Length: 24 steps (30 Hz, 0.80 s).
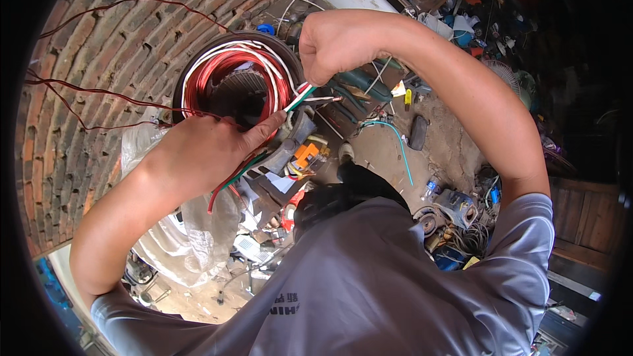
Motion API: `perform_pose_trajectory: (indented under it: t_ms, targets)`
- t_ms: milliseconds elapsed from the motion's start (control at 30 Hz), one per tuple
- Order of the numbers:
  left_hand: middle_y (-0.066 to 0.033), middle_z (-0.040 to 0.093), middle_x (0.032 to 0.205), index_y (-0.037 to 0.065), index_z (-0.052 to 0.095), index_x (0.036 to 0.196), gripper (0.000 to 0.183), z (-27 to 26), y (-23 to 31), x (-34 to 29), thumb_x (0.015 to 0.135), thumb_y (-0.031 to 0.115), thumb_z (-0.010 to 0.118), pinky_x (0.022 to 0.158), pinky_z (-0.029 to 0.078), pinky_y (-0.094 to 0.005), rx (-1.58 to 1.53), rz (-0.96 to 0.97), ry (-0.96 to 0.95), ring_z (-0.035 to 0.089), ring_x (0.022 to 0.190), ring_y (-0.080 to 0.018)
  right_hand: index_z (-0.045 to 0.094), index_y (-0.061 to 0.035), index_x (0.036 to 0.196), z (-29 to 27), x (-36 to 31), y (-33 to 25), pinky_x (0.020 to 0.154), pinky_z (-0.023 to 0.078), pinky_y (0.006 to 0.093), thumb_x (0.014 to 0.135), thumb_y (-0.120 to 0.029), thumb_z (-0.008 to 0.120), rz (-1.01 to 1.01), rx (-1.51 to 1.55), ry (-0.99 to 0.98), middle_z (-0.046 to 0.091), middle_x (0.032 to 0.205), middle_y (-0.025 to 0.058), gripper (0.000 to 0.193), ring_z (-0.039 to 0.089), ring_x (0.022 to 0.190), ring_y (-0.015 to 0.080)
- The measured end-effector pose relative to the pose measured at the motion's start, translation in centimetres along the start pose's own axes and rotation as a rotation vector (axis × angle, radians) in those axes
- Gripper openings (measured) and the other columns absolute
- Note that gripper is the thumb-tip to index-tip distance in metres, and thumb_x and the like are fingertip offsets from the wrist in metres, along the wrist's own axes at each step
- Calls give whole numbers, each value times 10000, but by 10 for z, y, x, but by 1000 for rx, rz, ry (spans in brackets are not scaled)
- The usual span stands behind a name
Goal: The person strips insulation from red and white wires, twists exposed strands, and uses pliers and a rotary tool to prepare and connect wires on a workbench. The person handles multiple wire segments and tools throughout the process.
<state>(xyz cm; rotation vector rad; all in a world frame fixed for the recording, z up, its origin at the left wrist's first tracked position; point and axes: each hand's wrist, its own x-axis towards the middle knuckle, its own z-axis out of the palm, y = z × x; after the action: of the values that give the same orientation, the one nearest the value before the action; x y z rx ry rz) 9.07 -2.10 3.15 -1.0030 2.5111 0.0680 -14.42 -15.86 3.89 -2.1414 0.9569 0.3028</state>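
A motor stator (285, 53) with red copper windings (200, 86) and white sleeving round its rim stands open side up in front of me. My left hand (221, 148) lies at its near edge, thumb and fingers closed on a bundle of sleeved wires (299, 99) in white, green and red. Green and red ends of wire (221, 191) hang out below that hand. My right hand (336, 46) is closed in a fist at the bundle's upper end, right of the stator; its fingertips are mostly hidden.
A curved-looking brick wall (125, 39) rises on the left, with dark red wires (109, 94) running from it to the stator. Clear plastic sheeting (191, 250) hangs below. Green-handled tools (366, 84), an orange item (305, 155) and a teal wire (401, 142) lie nearby. Clutter covers the right.
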Motion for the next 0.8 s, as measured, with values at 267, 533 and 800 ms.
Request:
perform_pose_trajectory:
  t_ms: [267,533,800]
  targets:
    - [-162,657,821,220,311,1683,820,-3,-2,-1,928,115,613,569,606,-466,-6,18,-29,714,648,-346,715,28,738,-4,17,-11,589,485,379,680,-101,753,73,-58,-111,694,701,113,146,644,665,220]
    - [-155,665,800,206,331,1675,789,2,-3,-1,936,107,589,573,607,-468,-28,33,21,722,644,-338,737,49,780,-4,10,-12,614,495,398,702,-125,751,7,-123,-107,696,704,121,192,643,670,236]
    - [-152,661,805,234,337,1674,754,4,0,-1,970,144,593,581,604,-457,-26,-6,7,727,655,-330,741,45,830,0,0,-6,638,510,411,748,-130,752,-87,-102,-48,708,724,147,193,653,682,253]
